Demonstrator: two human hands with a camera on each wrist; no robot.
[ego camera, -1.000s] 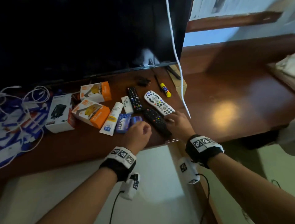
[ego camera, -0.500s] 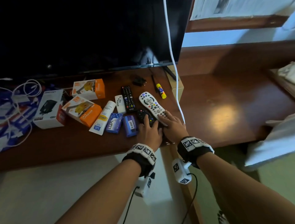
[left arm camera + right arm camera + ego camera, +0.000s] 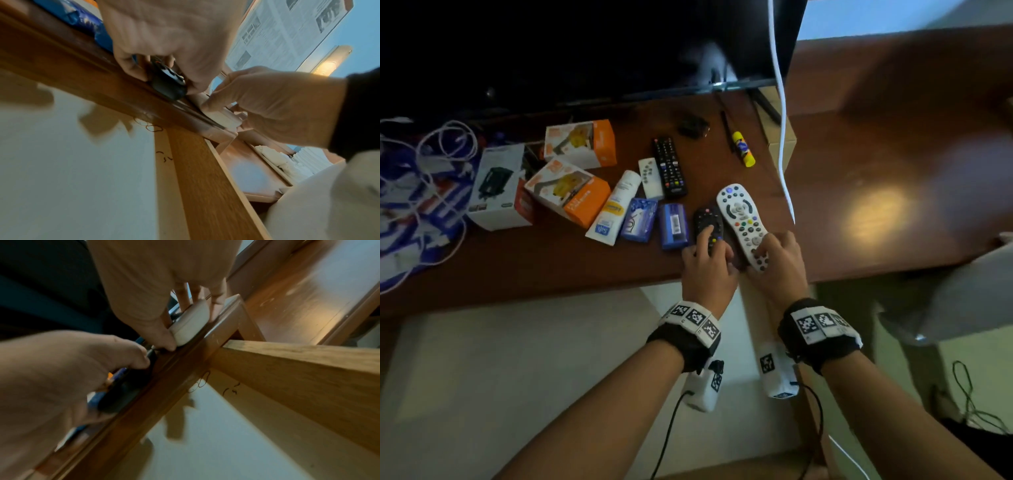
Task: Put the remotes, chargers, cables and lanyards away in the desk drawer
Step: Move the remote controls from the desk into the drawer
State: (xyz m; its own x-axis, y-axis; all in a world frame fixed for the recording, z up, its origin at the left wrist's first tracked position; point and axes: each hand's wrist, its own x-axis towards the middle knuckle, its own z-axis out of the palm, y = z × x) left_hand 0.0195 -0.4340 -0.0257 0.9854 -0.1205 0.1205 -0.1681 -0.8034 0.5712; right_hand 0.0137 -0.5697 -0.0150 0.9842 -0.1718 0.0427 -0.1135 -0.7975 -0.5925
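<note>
Left hand (image 3: 164, 40) thumb under black remote (image 3: 168, 81)

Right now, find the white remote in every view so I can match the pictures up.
Head: the white remote lies right of centre at the desk's front edge, its near end under the right hand.
Left wrist: its pale end shows right of centre, pinched.
Right wrist: its rounded end sits at centre, under the fingers.
Shared landmark: the black remote just left of it.

Head view high above desk (image 3: 585, 267); wrist views close below, perhaps sharing its edge.
</note>
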